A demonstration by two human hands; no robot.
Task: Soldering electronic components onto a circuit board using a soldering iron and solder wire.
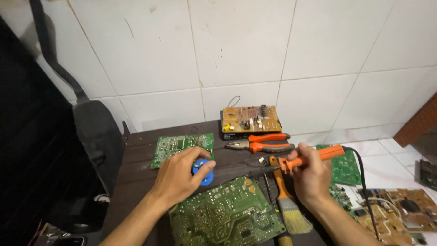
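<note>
My left hand (pixel 180 175) rests on a small round blue tin (pixel 205 173) on the dark wooden table (pixel 136 168), fingers curled around it. My right hand (pixel 312 175) grips an orange-handled soldering iron (pixel 314 157) like a pen, its dark tip pointing left toward the tin. A large green circuit board (pixel 225 214), solder side up, lies in front of me between both hands.
A smaller green board (pixel 175 146) lies behind the tin. A tan board (pixel 250 119) stands at the wall, orange-handled pliers (pixel 264 143) in front of it. A paintbrush (pixel 287 200) lies by my right wrist. More boards (pixel 396 209) sit on the floor at right. A black bag (pixel 98 132) hangs left.
</note>
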